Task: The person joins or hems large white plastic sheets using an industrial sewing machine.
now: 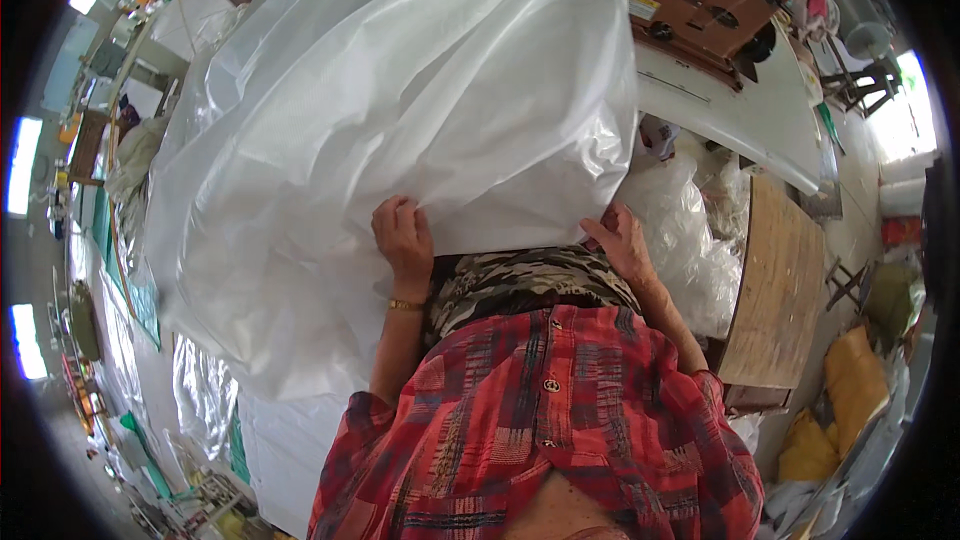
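A large white plastic sheet (400, 110), glossy and creased, spreads over the surface before me and drapes down to the left. Its near edge runs across my lap. My left hand (403, 237) is closed on that edge, fingers curled into the material. At the right corner of the same edge, my right hand (620, 240) pinches the sheet between thumb and fingers. The fingertips of both hands are partly hidden by folds. Beyond the sheet's far right side stands a brown sewing machine (700, 10), its needle area covered by the sheet.
A pale worktable (720, 115) extends right of the sheet under the machine. Crumpled clear plastic (685, 240) lies below it, beside a wooden board (775, 290). Yellow sacks (850, 380) rest at the far right. More shiny sheeting (205, 395) covers the floor at left.
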Available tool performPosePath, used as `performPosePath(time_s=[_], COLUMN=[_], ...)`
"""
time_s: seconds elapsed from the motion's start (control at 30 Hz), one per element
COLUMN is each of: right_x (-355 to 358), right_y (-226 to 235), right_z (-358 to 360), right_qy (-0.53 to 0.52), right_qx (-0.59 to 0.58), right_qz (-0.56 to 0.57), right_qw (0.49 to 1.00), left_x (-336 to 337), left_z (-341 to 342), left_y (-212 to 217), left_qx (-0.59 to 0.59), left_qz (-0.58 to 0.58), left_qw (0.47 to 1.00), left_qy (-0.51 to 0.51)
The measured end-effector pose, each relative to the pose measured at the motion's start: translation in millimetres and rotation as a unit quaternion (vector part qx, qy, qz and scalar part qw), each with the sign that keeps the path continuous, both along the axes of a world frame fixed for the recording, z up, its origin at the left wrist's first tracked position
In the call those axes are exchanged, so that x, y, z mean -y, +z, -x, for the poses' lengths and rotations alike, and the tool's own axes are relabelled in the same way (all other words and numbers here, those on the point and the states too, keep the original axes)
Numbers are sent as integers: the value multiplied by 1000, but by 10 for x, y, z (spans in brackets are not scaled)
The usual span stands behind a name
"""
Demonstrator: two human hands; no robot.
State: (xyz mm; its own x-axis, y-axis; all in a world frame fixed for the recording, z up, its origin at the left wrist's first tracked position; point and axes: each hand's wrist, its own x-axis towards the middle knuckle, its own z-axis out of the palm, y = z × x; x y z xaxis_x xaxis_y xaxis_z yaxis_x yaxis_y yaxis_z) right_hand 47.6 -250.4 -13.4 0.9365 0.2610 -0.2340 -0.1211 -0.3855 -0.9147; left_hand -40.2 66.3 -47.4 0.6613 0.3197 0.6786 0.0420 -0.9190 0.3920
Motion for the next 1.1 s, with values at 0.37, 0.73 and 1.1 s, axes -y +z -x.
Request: performPosePath(time_s=[0.37, 0.73, 1.1], right_x=[-473, -1062, -1072], right_y=[913, 1006, 835], right_z=[126, 358, 617], right_qy=[216, 474, 473], right_qx=[227, 42, 246], right_qz=[-63, -302, -39], right_qw=[948, 826, 845], left_x=[-53, 124, 259], left_z=[549, 719, 128], left_y=[1404, 1886, 1851], left_qx=[40, 88, -135], left_qz=[708, 664, -90], left_qw=[703, 737, 957], left_qy=[-56, -93, -242])
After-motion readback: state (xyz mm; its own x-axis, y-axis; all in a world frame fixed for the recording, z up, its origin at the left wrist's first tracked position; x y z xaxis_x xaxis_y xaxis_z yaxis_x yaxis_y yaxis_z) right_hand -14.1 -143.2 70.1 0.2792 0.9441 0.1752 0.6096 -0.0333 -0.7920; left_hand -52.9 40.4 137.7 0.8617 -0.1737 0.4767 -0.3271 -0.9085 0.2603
